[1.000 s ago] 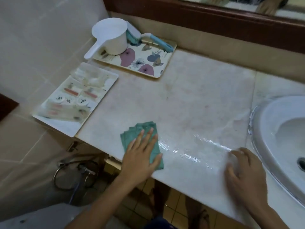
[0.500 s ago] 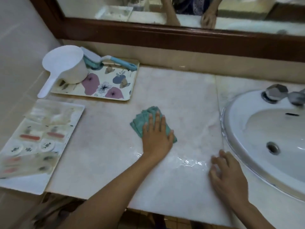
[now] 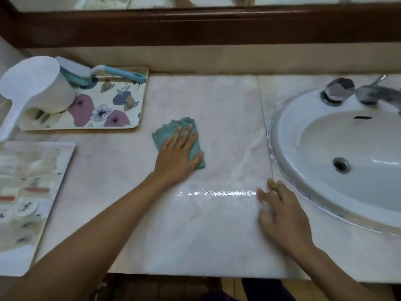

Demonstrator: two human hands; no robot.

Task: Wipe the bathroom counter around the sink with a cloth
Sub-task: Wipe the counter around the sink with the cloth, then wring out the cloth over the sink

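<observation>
Flat-fingered, the left hand [image 3: 178, 158] presses the cloth [image 3: 166, 135] on the table [image 3: 217, 101]; a stroke toward ten o'clock could shove the flowered tray [image 3: 130, 98], and the relaxed, empty right hand [image 3: 282, 216] might slip on the wet streak [image 3: 217, 193].

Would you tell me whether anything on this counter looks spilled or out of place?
A wet streak glistens on the counter between the left hand, flat on the green cloth, and the right hand: unwiped water. The handle of the white dipper overhangs the floral tray.
</observation>
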